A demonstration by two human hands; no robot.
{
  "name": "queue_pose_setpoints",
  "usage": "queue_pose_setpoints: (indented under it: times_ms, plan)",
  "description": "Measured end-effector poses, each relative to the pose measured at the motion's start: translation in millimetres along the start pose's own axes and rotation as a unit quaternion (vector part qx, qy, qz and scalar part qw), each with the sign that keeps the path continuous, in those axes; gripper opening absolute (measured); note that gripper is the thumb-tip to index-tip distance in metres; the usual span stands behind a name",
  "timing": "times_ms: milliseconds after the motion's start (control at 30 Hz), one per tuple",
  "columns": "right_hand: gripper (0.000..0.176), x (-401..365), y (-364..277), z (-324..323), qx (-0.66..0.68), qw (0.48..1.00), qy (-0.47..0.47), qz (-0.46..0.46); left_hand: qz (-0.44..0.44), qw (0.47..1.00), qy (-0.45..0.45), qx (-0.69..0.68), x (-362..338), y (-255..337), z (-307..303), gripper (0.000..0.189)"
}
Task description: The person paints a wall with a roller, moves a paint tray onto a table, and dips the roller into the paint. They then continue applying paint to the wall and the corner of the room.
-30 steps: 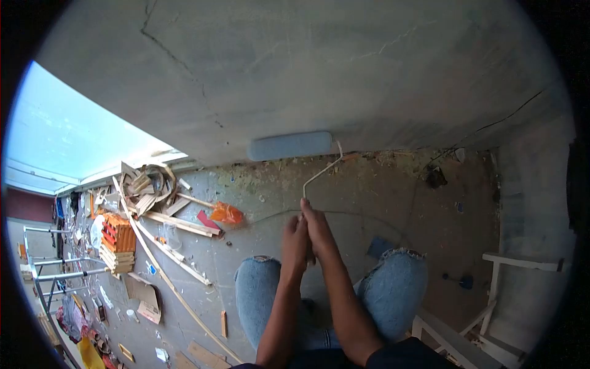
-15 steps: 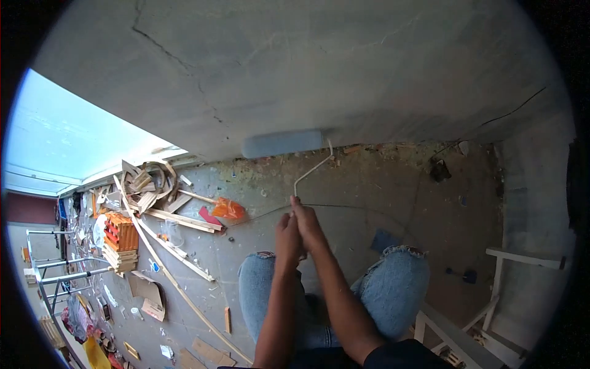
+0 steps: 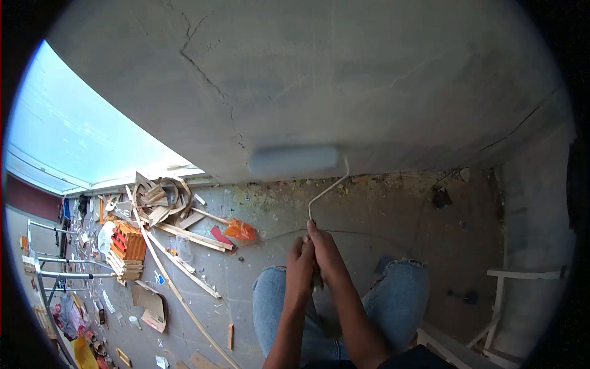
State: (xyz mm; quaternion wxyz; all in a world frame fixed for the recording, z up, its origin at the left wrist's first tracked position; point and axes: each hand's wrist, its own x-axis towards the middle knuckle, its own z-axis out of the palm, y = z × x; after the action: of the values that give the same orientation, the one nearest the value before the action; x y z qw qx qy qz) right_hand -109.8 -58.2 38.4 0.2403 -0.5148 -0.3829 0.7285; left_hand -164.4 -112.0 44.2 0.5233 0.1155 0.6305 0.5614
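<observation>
In the head view, our left hand [image 3: 299, 265] and right hand [image 3: 327, 251] clamp together round the grip end of a pale blue-grey, cylindrical paint roller [image 3: 294, 160], low against the far grey plaster wall [image 3: 369, 80]; we should press evenly, clear of the gritty floor [image 3: 387, 212].

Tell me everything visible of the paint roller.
The paint roller has a long, pale grey-blue sleeve, blurred, roughly level and apparently against the lower wall, just above the floor. From its right end a thin, bent, pale rod, probably metal, angles down to the handle, mostly hidden in the grip of the left hand and right hand.
</observation>
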Motion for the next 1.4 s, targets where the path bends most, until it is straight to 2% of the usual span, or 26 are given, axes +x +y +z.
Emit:
queue_pose_setpoints:
  times_ms: [67, 167, 233, 333, 467, 567, 667, 700, 800, 867, 967, 1067, 1200, 1267, 1333, 1400]
  plan:
    - [0.042, -40, -33, 5, 0.026, 0.998, -0.022, -0.044, 0.042, 0.999, 0.005, 0.005, -44, 43, 14, 0.022]
    - [0.040, -52, -61, 11, 0.059, 0.991, -0.036, -0.113, 0.135, 0.991, -0.027, 0.003, -39, 54, 20, 0.022]
    - [0.039, -45, -60, 16, 0.069, 0.984, -0.044, -0.156, 0.118, 0.992, -0.034, -0.037, -38, 57, 19, 0.020]
    - [0.039, -39, -48, 9, 0.055, 0.986, -0.042, -0.149, 0.110, 0.993, -0.037, -0.036, -30, 40, 13, 0.020]
    - [0.042, -7, 15, 14, 0.014, 0.984, 0.027, -0.174, 0.050, 0.994, -0.024, -0.091, -8, -4, -5, 0.024]
    - [0.046, 23, 46, 22, 0.064, 0.997, 0.042, -0.011, -0.028, 0.999, -0.020, 0.019, 16, -21, -32, 0.026]
    - [0.050, 26, 46, 29, 0.071, 0.997, 0.040, 0.010, -0.012, 1.000, -0.020, 0.001, 21, -19, -37, 0.025]
    - [0.050, 20, 39, 32, 0.083, 0.996, 0.044, 0.014, 0.017, 1.000, -0.013, 0.012, 16, -10, -36, 0.025]
    - [0.046, -23, -5, 45, 0.044, 0.996, -0.014, -0.083, 0.081, 0.996, 0.006, 0.037, -26, 35, -31, 0.025]
    - [0.043, -45, -37, 60, 0.077, 0.990, -0.045, -0.112, 0.117, 0.992, 0.017, 0.037, -47, 69, -31, 0.025]
    - [0.039, -59, -64, 73, 0.101, 0.983, -0.070, -0.138, 0.121, 0.992, -0.003, -0.033, -66, 110, -24, 0.025]
    - [0.039, -47, -50, 74, 0.111, 0.982, -0.060, -0.141, 0.128, 0.992, -0.010, -0.018, -41, 78, -35, 0.024]
    - [0.038, -6, 17, 71, 0.108, 0.986, -0.030, -0.126, 0.100, 0.995, -0.007, 0.006, -4, 21, -60, 0.024]
    - [0.040, -4, 30, 72, 0.097, 0.990, -0.012, -0.104, 0.090, 0.995, 0.005, 0.036, 2, 4, -71, 0.025]
    - [0.043, -7, 24, 74, 0.082, 0.994, -0.004, -0.069, 0.090, 0.994, 0.007, 0.053, -2, 13, -70, 0.025]
    - [0.043, -20, 3, 77, 0.068, 0.993, -0.010, -0.098, 0.120, 0.991, 0.002, 0.068, -13, 31, -67, 0.026]
